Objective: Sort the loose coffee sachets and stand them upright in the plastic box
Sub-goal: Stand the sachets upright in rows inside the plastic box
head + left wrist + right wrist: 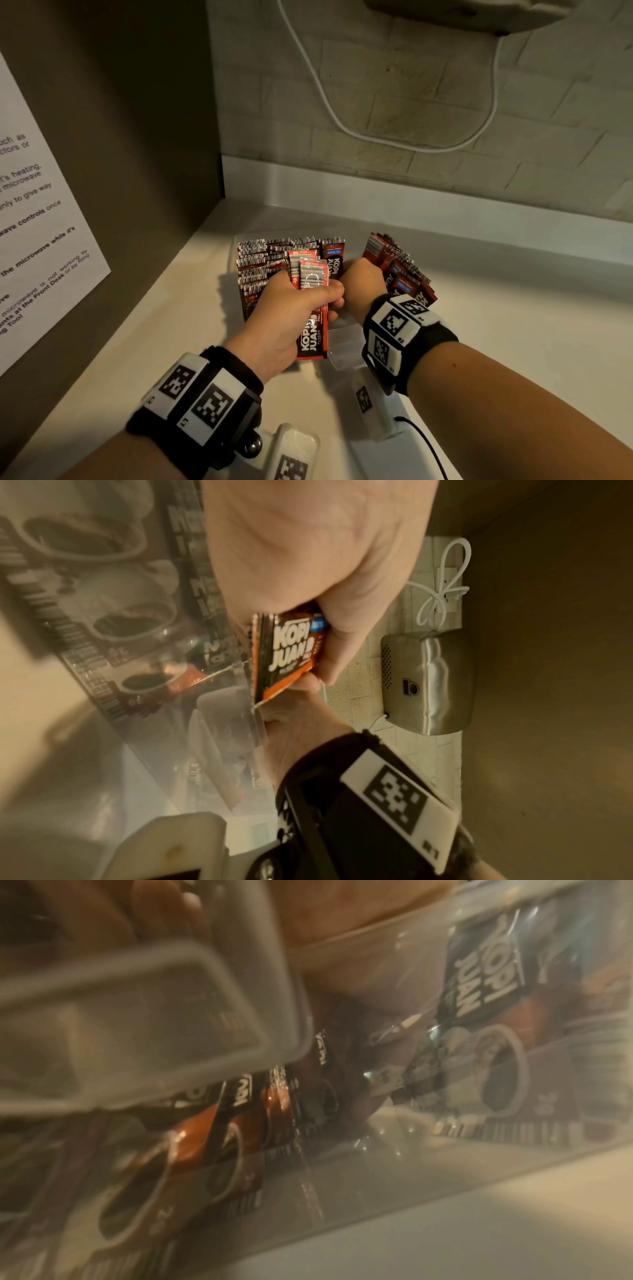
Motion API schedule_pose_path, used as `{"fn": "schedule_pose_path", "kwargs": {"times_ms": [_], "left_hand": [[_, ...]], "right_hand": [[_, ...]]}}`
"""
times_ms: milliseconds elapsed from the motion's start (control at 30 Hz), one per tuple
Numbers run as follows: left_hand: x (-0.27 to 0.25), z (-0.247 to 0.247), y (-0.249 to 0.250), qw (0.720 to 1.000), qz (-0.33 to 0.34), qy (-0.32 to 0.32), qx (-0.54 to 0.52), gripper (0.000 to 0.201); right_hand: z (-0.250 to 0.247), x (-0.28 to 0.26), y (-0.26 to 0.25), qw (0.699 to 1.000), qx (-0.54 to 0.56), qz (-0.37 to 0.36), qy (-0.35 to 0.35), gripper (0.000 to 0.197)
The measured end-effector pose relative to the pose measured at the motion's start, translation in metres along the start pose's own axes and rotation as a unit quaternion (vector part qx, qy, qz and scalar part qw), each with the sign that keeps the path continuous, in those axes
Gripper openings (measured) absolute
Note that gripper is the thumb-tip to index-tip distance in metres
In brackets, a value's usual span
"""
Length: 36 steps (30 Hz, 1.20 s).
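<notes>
Coffee sachets (pixel 263 270) are standing packed in the clear plastic box (pixel 346 346) near the centre of the head view, on a pale counter (pixel 513 325) running back to a brick-patterned wall (pixel 445 113) at 12 o'clock. A printed notice (pixel 37 219) is hanging on the side panel at 9 o'clock, and a white cable (pixel 329 109) is looping down the wall. The left hand (pixel 291 318) is curling its fingers round a few red sachets (pixel 311 301) over the box. The right hand (pixel 363 284) is reaching in at 3 o'clock, its fingers hidden, and a fanned bundle of sachets (pixel 400 270) is showing behind it.

From the left wrist, thumb and fingers (pixel 342 642) are pinching the red sachets (pixel 291 650); a metal wall unit (pixel 428 685) is sitting at 3 o'clock.

From the right wrist, everything is looking blurred through the box's wall (pixel 411 1164); whether the right hand is gripping anything I cannot tell. A translucent lid-like piece (pixel 137 1020) is blocking 10 o'clock.
</notes>
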<state>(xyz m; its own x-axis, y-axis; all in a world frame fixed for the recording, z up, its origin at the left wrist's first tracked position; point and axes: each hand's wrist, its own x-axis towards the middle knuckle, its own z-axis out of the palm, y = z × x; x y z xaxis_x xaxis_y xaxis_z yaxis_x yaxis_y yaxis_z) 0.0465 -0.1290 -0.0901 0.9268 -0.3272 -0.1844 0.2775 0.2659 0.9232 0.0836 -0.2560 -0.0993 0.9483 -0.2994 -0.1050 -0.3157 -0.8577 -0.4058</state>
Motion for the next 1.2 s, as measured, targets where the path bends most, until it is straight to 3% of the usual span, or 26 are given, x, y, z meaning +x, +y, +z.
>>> {"fn": "schedule_pose_path", "kwargs": {"times_ms": [133,633,967,1100,1200], "left_hand": [[0.0001,-0.0001,-0.0001,1.0,0.0,-0.001,-0.003,0.012],[0.0008,-0.0004,-0.0016,1.0,0.0,-0.005,-0.003,0.011],[0.0008,-0.0004,-0.001,1.0,0.001,0.0,-0.001,0.011],[0.0017,-0.0006,-0.0018,1.0,0.002,0.003,0.0,0.013],[0.0023,-0.0006,-0.0018,1.0,-0.001,0.003,-0.003,0.012]], "right_hand": [[-0.0009,-0.0029,-0.0023,0.999,-0.027,-0.032,-0.007,0.016],[0.0032,0.0007,0.0031,0.999,-0.032,-0.026,0.006,0.01],[0.0028,0.0022,-0.0006,0.998,-0.058,-0.021,-0.014,0.026],[0.0051,0.0037,-0.0019,0.999,-0.038,-0.013,-0.015,0.017],[0.0066,0.0055,-0.0011,0.999,-0.026,-0.003,-0.019,0.024]]}}
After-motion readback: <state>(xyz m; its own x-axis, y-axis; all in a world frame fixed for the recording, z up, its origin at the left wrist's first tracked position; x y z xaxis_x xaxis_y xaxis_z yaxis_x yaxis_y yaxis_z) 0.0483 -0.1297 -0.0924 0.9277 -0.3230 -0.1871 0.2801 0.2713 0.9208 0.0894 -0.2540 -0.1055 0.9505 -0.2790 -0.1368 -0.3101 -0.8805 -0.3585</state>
